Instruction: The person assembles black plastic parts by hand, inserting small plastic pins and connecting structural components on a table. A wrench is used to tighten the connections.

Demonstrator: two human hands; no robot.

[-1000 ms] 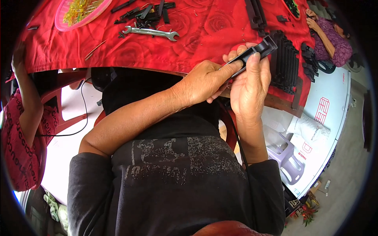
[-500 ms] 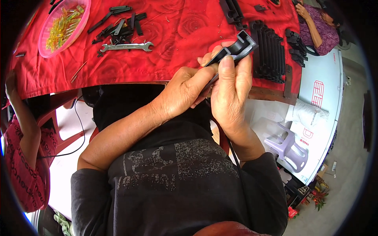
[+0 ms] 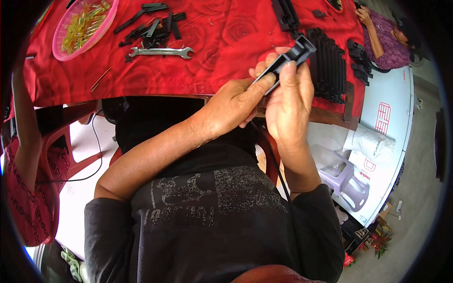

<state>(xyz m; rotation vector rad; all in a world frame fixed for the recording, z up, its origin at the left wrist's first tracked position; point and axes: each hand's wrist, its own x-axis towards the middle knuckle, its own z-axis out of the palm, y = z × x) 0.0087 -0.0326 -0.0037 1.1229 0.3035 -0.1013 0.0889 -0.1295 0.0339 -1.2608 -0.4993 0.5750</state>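
Note:
Both hands grip one black plastic part (image 3: 296, 53), a long channel-shaped piece with a squared far end, tilted up toward the upper right over the table's near edge. My left hand (image 3: 239, 101) holds its lower end, the thumb pressed into the channel. Around the middle, my right hand (image 3: 291, 96) wraps it with the thumb on the near side. The lower end is partly hidden by the fingers. Just right of the part, a row of similar black plastic parts (image 3: 326, 66) lies on the red tablecloth (image 3: 214, 45).
A pink basket (image 3: 55, 45) of yellow, clear small pieces stands at the far left. Near it lie loose black strips (image 3: 152, 32), a wrench (image 3: 160, 53) and a thin stick (image 3: 101, 79). More black parts (image 3: 361, 63) sit at the right edge. Other people sit left and far right.
The view has shifted slightly, so the table things appear a little further right. Both hands still hold the black part, and my left thumb now presses further into its channel.

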